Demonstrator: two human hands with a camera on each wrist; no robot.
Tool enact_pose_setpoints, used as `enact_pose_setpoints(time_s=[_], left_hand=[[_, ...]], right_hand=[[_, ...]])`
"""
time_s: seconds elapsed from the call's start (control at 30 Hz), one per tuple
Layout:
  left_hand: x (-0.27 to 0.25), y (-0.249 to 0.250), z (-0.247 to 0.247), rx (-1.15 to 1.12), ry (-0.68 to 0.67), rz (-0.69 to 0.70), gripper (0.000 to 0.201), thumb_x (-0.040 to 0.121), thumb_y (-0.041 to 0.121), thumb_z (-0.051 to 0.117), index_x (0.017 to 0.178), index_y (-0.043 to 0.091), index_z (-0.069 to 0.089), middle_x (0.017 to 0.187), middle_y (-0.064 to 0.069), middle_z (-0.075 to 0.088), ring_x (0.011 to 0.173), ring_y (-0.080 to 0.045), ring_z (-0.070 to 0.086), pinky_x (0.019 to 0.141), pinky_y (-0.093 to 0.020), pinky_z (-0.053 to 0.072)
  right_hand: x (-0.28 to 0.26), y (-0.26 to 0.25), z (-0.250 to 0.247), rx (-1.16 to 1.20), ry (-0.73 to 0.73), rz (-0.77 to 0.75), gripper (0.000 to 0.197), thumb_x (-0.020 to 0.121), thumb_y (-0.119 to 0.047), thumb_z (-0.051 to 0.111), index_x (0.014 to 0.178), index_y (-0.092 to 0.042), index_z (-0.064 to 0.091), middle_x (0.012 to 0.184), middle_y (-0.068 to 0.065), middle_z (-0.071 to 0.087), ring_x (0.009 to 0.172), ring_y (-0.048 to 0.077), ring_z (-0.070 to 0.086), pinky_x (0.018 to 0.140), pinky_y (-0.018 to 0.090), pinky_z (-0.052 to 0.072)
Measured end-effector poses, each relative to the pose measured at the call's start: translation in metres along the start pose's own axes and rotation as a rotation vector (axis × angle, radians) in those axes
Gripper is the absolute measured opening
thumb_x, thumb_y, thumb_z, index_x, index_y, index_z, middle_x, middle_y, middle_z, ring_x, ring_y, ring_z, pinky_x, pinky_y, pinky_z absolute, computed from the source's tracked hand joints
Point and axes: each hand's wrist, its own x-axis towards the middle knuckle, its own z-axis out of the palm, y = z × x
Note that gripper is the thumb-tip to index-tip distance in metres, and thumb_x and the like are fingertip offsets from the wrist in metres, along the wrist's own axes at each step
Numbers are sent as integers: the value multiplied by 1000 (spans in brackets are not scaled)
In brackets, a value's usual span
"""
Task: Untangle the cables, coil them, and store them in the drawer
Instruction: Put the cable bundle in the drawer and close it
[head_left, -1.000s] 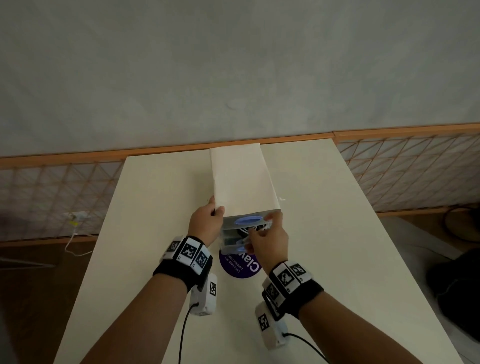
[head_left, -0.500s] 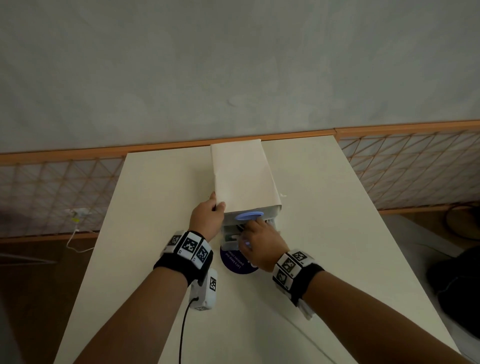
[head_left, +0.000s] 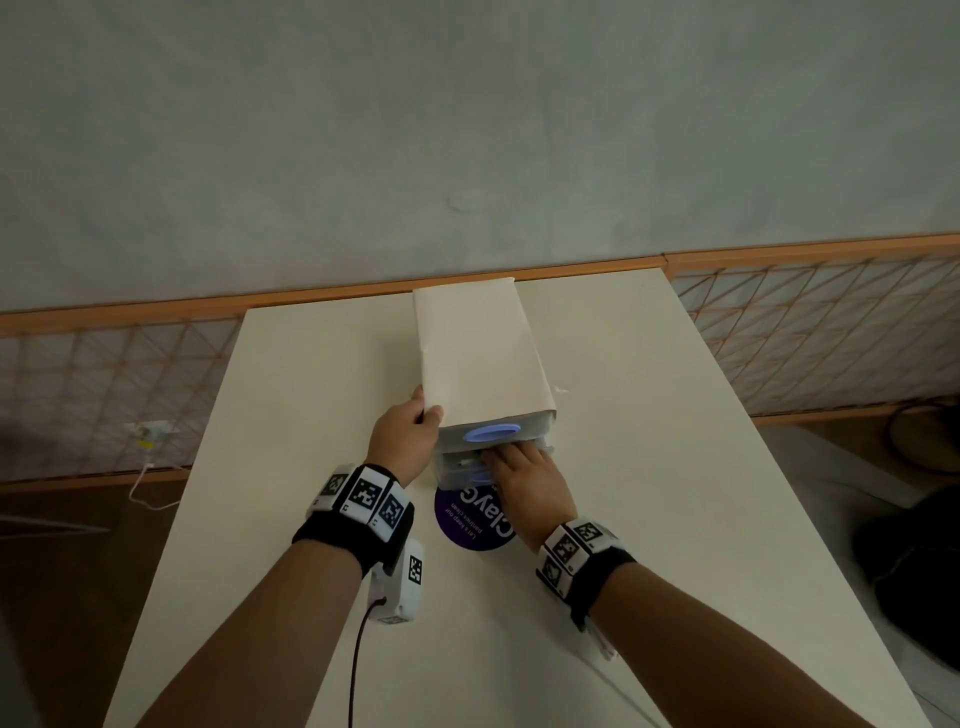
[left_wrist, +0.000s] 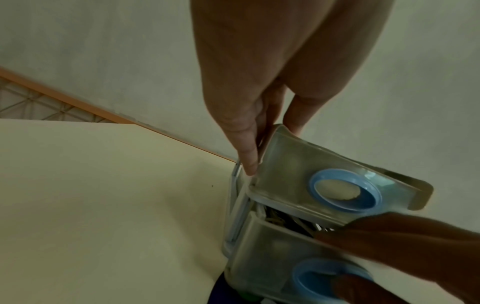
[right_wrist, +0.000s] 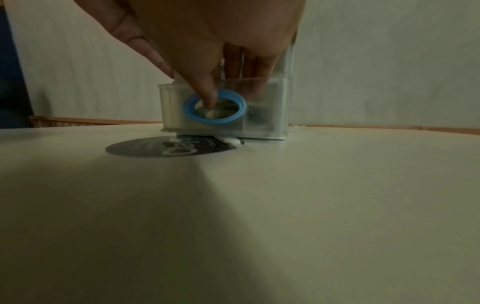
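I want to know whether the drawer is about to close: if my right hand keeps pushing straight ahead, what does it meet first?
The right hand already touches the lower drawer, thumb in its blue ring handle. Straight on, the drawer probably slides into the drawer unit; remaining depth is unclear.

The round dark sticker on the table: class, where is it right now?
In the head view the sticker lies mid-table, directly in front of the drawer unit, partly under its front edge, between the two wrists.

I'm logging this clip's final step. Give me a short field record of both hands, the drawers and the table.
left hand: grips the drawer unit's top left front corner
right hand: thumb in the lower drawer's blue ring, fingers over its top edge
lower drawer: slightly out, cables just visible inside
upper drawer: closed
table: round dark sticker before the unit
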Motion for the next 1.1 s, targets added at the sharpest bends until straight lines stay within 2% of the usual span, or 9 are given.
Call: enact_pose_setpoints(time_s=[0.1,0.23,0.3,0.37,0.47,0.57,0.7,0.83,1.1], left_hand=[[-4,4,0,-3,4,-9,37,99,18,40,132,4,49,72,10,46,87,-17,47,76,-25,36],[-9,9,-1,-21,8,-21,44,100,18,39,142,6,39,108,-20,62,102,-29,55,80,-22,33],[-9,10,-1,-30,12,-8,44,100,19,38,143,7,38,117,-21,61,96,-23,52,79,-22,33],[-9,9,0,-23,16,4,42,100,19,38,141,7,40,125,-23,59,92,-19,49,79,-23,34],[-7,8,0,-13,16,6,42,100,19,39,140,7,41,125,-23,60,106,-30,56,85,-29,40],[-7,7,-1,-17,12,0,40,100,19,40,138,6,45,116,-22,63,109,-32,57,87,-31,42],[-5,3,0,-30,7,10,39,99,19,40,136,8,47,78,4,56,88,-21,52,78,-27,39],[-5,3,1,-32,1,10,40,100,18,40,138,9,45,71,14,44,88,-18,48,78,-25,37],[-4,1,-1,-71,-2,21,39,99,20,41,138,16,47,100,-8,65,86,-24,58,75,-25,39]], right_hand=[[-7,-2,4,40,132,62,46,62,-11,84,106,-7,69,107,12,66,92,32,66,76,40,59],[-18,-10,-4,244,316,208,19,77,-10,72,94,-10,63,98,6,64,90,23,56,80,21,47],[-21,-19,-9,644,323,613,5,87,-15,62,86,-11,58,86,3,63,79,19,57,67,12,44],[-18,-27,-6,1161,254,1079,11,91,-17,56,89,-7,58,80,9,63,73,22,59,64,26,51],[-8,-35,-1,1766,221,1391,13,93,-8,50,95,1,60,76,14,60,65,23,55,60,29,48],[1,-40,-3,1912,227,1415,10,93,-4,51,92,-2,61,84,14,64,69,20,59,53,21,52],[4,-41,1,2033,265,1459,15,95,-15,55,102,-3,60,90,14,66,80,21,63,65,24,54],[5,-37,3,2028,345,1468,12,92,-13,59,89,-3,64,86,13,68,76,19,64,49,19,56],[4,-34,7,2186,414,1409,19,92,-8,58,106,3,63,99,20,70,83,25,68,52,24,59]])
